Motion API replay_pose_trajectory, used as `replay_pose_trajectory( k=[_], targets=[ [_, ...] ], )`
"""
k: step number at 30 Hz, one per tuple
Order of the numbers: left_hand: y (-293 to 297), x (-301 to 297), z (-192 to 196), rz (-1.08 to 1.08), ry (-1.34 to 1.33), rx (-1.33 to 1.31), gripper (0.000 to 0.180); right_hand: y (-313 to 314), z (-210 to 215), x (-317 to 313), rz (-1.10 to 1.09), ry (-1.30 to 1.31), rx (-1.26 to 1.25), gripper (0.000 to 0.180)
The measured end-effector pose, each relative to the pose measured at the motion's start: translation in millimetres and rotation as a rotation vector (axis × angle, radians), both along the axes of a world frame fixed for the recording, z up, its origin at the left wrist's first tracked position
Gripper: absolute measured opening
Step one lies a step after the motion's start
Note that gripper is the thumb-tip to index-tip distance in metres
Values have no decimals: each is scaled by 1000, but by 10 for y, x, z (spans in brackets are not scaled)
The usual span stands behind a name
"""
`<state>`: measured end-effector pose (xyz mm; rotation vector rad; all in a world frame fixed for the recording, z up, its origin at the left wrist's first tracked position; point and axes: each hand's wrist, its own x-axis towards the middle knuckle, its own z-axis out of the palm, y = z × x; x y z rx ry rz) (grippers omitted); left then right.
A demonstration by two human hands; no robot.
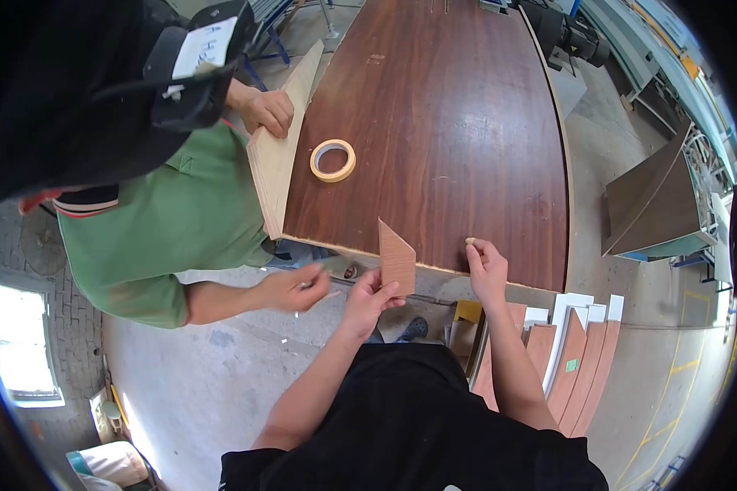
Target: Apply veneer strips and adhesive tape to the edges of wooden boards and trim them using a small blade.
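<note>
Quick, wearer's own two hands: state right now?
Left hand: closed, holding the wood piece.
Right hand: thumb and finger pinched closed; whether anything small is between them can't be told.

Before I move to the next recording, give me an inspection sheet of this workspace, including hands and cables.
Surface: brown wood-grain tabletop, glossy, with small pale marks.
Job's things: slant-topped wooden piece, held up at the near edge.
Clutter: yellow tape roll, lying flat on the tabletop.
Hands: left hand grips the wooden piece; right hand pinches a small tan bit, too small to identify.
Cables: nothing seen clearly.
Surroundings: co-worker at left, one hand on a pale board; planks at lower right.
</note>
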<state>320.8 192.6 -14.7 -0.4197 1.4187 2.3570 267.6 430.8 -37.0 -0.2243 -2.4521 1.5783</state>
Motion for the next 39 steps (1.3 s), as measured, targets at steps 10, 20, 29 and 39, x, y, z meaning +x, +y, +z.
replay_pose_trajectory(
  k=[10,20,29,39],
  targets=[
    [121,54,235,-85,39,56,35,-104,273,13,198,-132,-267,28],
    [175,129,169,-110,97,-13,39,-485,840,270,473,-33,-178,30],
    [44,-20,568,219,366,-152,34,-522,1005,340,501,197,102,26],
    [56,-8,601,225,506,-238,37,-451,1083,319,482,408,279,26]
  ],
)
